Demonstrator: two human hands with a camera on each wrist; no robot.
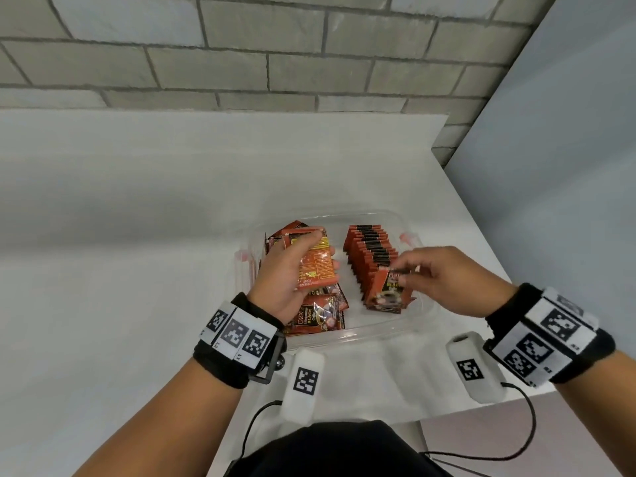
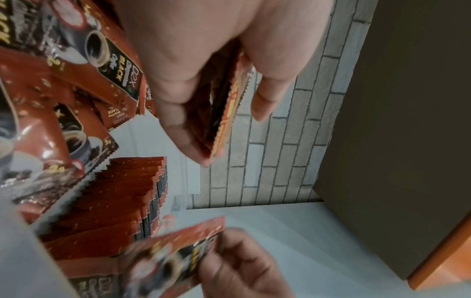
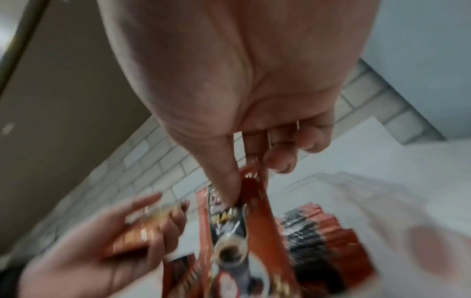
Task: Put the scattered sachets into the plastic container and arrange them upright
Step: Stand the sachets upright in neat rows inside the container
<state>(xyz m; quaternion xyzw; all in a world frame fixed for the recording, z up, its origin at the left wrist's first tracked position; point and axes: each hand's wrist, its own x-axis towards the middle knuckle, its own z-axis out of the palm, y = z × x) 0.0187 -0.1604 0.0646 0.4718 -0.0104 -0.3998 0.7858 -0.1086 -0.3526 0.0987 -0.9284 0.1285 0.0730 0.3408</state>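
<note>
Standing by the white table, I see both hands over a clear plastic container near the table's right edge.

Left hand: the left hand hovers over the container's left half, palm turned up, fingers and thumb curled round a small stack of sachets; the top one shows its orange printed back. From the left wrist view the stack sits edge-on between thumb and fingers.

Right hand: the right hand is over the container's right half, thumb and forefinger pinching the top edge of 1 sachet, other fingers loosely bent. The right wrist view is blurred but shows the pinch on that sachet.

Held sachet: it stands almost upright, slightly tilted, its front facing near, at the near end of the standing row, touching or just beside it; I cannot tell which.

Standing row: a row of upright sachets runs from the far side toward the near side in the right half of the container.

Loose pile: flat sachets lie overlapping in the left half, under and beside the left hand.

Container: it rests on the table, close to the person, with 2 reddish clips on its left and right rims.

Backdrop: a grey brick-pattern wall lies beyond the table's far edge.
</note>
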